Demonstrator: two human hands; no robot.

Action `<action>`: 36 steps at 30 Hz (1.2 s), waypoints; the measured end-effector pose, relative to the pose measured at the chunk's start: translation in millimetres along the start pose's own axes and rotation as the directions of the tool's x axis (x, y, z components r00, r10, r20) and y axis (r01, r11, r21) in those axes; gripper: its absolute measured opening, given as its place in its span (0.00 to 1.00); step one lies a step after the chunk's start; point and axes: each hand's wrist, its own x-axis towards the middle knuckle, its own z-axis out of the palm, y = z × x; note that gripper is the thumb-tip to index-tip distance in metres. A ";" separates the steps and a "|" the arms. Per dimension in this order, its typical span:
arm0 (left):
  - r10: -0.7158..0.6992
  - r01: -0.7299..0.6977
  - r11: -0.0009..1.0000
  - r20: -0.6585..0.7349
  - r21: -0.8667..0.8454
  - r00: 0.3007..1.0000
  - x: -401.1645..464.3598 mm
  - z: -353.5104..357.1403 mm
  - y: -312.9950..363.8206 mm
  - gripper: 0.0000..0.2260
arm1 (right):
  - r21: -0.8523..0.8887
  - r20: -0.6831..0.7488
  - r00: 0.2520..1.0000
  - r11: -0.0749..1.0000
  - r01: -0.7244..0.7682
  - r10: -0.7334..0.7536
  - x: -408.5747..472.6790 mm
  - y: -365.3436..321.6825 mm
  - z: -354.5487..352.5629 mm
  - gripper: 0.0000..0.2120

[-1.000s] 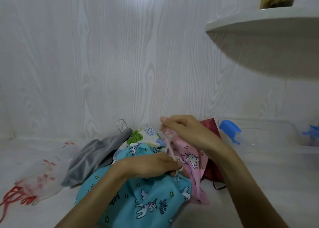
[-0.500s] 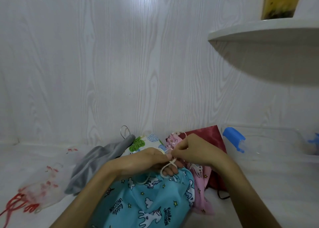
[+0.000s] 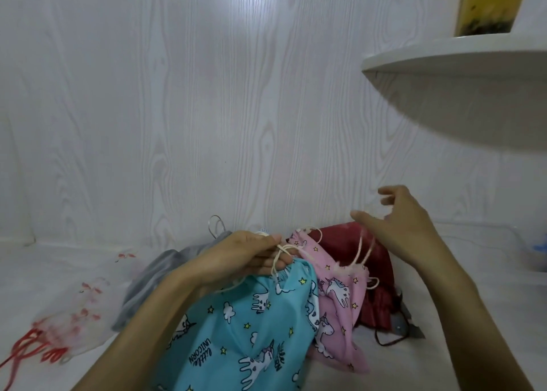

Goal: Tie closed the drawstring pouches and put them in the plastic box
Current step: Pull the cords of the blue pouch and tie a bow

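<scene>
We are holding the turquoise unicorn-print fabric drawstring pouch (image 3: 236,331) at its gathered mouth, its long axis running from that mouth down toward us and to the left. Our left hand (image 3: 245,257) is pinching together on the pouch's cream drawstring cord (image 3: 278,257), where a small knot is sitting at the neck. Our right hand (image 3: 405,227) is hovering up and right of the turquoise pouch, fingers spread apart, with a pale pink cord (image 3: 362,251) blurring beneath it; we cannot tell whether it is touching that cord. Just right of the turquoise pouch, the pink unicorn-print pouch (image 3: 334,296) is lying, partly overlapped, with the dark red satin pouch (image 3: 376,287) behind it. Left of the turquoise pouch the grey cloth pouch (image 3: 154,278) is resting, and farther left the sheer pouch with red cords (image 3: 59,331). Everything is lying on a white surface (image 3: 59,266) against a white wood-grain wall (image 3: 207,94).
</scene>
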 end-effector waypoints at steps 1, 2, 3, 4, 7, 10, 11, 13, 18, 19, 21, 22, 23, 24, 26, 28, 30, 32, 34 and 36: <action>-0.008 0.008 1.000 0.006 0.009 1.000 -0.1 0.0 0.2 0.15 | -0.032 -0.010 0.996 0.996 0.087 -0.088 -2.7 -4.9 -1.8 0.26; -0.014 0.014 1.000 0.014 0.016 1.000 -0.6 0.5 0.4 0.16 | -0.001 0.033 0.986 0.987 0.163 -0.162 -5.5 -10.2 -2.4 0.24; -0.018 0.017 1.000 0.020 0.021 1.000 -0.9 1.0 0.3 0.16 | 0.047 0.145 0.968 0.978 0.202 -0.207 -9.7 -16.6 -2.6 0.21; -0.018 0.017 0.999 0.022 0.027 1.000 -1.1 1.2 -0.4 0.17 | 0.065 0.319 0.926 0.979 0.192 -0.203 -14.2 -21.5 -0.3 0.19; 0.009 -0.010 0.998 0.017 0.061 1.000 -1.8 -1.2 -2.0 0.18 | -0.130 0.714 0.695 0.958 0.255 -0.088 -24.2 -25.0 12.9 0.15; 0.012 -0.012 0.999 -0.005 0.052 1.000 -2.8 -3.5 -1.9 0.17 | -0.085 0.649 0.750 0.968 0.234 -0.124 -21.9 -19.4 26.8 0.08; 0.001 0.000 1.000 -0.027 0.025 1.000 -2.8 -3.7 -1.7 0.16 | -0.034 0.580 0.801 0.977 0.209 -0.151 -20.4 -18.5 28.0 0.06; -0.059 0.054 0.996 -0.066 -0.065 0.996 -2.7 -4.3 -2.0 0.14 | 0.098 0.435 0.871 0.973 0.208 -0.230 -18.4 -18.0 24.9 0.04; -0.161 0.135 0.922 -0.041 -0.363 0.986 -7.9 -5.9 1.5 0.15 | 0.343 0.576 0.715 0.911 0.228 -0.396 -27.2 -28.6 20.5 0.06; -0.153 0.124 0.921 -0.050 -0.369 0.987 -9.1 -7.3 2.0 0.15 | 0.339 0.602 0.688 0.910 0.238 -0.405 -28.9 -29.7 23.4 0.06; -0.129 0.096 0.936 -0.077 -0.340 0.989 -10.5 -9.3 2.9 0.12 | 0.327 0.617 0.680 0.915 0.237 -0.396 -29.1 -30.3 28.4 0.10; -0.112 0.079 0.947 -0.090 -0.311 0.990 -10.9 -9.1 3.5 0.11 | 0.327 0.621 0.694 0.925 0.194 -0.365 -27.4 -29.2 29.8 0.14; -0.088 0.057 0.962 -0.107 -0.266 0.990 -11.1 -8.6 3.5 0.11 | 0.330 0.628 0.713 0.937 0.118 -0.312 -25.0 -27.4 31.4 0.17; -0.056 0.029 0.980 -0.134 -0.195 0.989 -10.6 -7.8 3.1 0.10 | 0.330 0.637 0.728 0.943 0.040 -0.253 -22.6 -25.2 33.2 0.17; 0.031 -0.031 1.000 -0.185 0.007 0.982 -8.7 -5.3 2.0 0.05 | 0.304 0.638 0.743 0.953 0.001 -0.205 -20.5 -20.7 38.3 0.11; 0.123 -0.091 0.983 -0.209 0.157 0.970 -8.7 -3.4 2.0 0.03 | 0.278 0.633 0.734 0.957 0.081 -0.246 -21.2 -17.3 45.0 0.08; 0.215 -0.165 0.961 -0.227 0.221 0.950 -11.0 -4.3 2.4 0.03 | 0.294 0.630 0.724 0.949 0.111 -0.280 -22.5 -16.6 48.4 0.08; 0.302 -0.228 0.931 -0.252 0.284 0.919 -14.0 -5.0 3.3 0.04 | 0.325 0.638 0.717 0.942 0.080 -0.281 -24.7 -17.5 49.5 0.08; 0.363 -0.263 0.900 -0.264 0.349 0.893 -15.8 -3.2 3.4 0.04 | 0.320 0.617 0.743 0.945 0.064 -0.259 -26.3 -17.8 52.5 0.07; 0.410 -0.281 0.870 -0.280 0.405 0.868 -15.4 -0.4 1.8 0.05 | 0.303 0.562 0.794 0.951 0.063 -0.231 -26.0 -17.2 55.2 0.04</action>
